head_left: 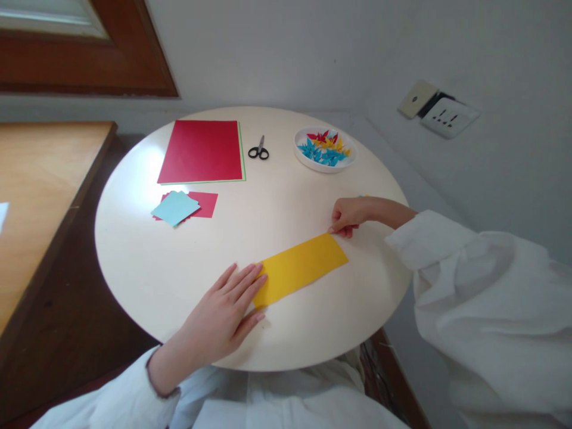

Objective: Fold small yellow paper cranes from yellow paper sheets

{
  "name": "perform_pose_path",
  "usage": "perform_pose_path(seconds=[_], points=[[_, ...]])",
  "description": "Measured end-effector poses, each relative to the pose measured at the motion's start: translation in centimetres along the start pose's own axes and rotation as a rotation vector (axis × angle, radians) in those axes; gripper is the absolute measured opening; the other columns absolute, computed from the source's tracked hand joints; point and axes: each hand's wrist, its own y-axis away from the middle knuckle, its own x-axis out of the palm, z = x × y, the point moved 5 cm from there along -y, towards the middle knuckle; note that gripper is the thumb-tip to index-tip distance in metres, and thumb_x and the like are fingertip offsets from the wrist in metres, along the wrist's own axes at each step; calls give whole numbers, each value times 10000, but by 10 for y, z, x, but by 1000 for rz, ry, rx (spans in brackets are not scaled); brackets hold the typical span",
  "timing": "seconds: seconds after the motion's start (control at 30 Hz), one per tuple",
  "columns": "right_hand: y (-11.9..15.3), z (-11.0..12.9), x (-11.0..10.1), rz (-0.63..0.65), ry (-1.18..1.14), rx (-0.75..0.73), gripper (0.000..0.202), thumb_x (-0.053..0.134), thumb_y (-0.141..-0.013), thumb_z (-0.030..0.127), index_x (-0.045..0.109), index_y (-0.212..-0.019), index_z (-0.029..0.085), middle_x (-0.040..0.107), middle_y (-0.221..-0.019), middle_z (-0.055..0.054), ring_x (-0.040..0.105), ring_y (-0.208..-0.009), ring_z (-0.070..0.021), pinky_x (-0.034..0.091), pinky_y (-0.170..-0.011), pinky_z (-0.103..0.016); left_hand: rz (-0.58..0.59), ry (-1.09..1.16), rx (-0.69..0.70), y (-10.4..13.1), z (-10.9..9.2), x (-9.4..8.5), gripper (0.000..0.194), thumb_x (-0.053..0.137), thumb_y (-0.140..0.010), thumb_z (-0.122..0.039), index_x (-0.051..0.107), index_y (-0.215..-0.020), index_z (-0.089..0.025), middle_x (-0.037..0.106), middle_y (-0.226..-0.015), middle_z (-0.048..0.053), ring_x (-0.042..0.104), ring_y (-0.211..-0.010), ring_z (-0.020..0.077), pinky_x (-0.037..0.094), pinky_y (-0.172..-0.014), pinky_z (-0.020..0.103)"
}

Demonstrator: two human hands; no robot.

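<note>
A strip of yellow paper [301,268] lies slantwise on the round white table, near its front. My left hand [230,310] rests flat over the strip's left end, fingers stretched out and covering part of that edge. At the opposite end, my right hand [347,215] is closed, with thumb and finger at the strip's far right corner. The fingertips there seem to pinch the paper's edge; the rest of those fingers are curled under.
Farther back are large red sheets [203,152] with a green edge, black-handled scissors [259,149] and a white dish [326,169] of folded colored paper pieces. Small blue and red paper squares [176,207] lie at left. A wooden table [53,173] stands beside the round table [147,268].
</note>
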Motion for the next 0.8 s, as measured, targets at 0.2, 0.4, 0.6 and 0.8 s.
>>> perform_pose_path(seconds=[0.2, 0.4, 0.6, 0.8], points=[[17, -4, -19, -148, 118, 55, 260, 627, -686, 252, 535, -464, 150, 569, -516, -41, 506, -499, -125, 386, -556, -264, -7, -4, -4, 0, 0, -1, 503, 379, -939, -387, 401, -1357, -108, 407, -1432, 115, 374, -1325, 268, 295, -1094, 499], [29, 76, 11, -81, 118, -232, 333, 506, -786, 341, 504, -507, 159, 514, -488, -7, 420, -447, -92, 318, -490, -248, -28, 20, -5, 0, -1, -1, 492, 386, -938, -374, 409, -1349, -106, 431, -1417, 125, 389, -1314, 272, 293, -1094, 499], [17, 147, 53, 56, 111, -345, 287, 521, -759, 258, 498, -493, 154, 510, -476, 14, 458, -458, -87, 332, -492, -226, -36, 48, -23, 0, -1, -1, 492, 386, -936, -375, 408, -1352, -112, 442, -1408, 129, 401, -1306, 275, 293, -1094, 505], [7, 149, 56, 99, 98, -305, 291, 533, -760, 246, 494, -485, 158, 478, -437, 36, 448, -453, -87, 345, -505, -223, -41, 37, -25, 0, -1, -1, 493, 378, -938, -382, 417, -1344, -106, 450, -1403, 126, 415, -1295, 275, 298, -1091, 498]])
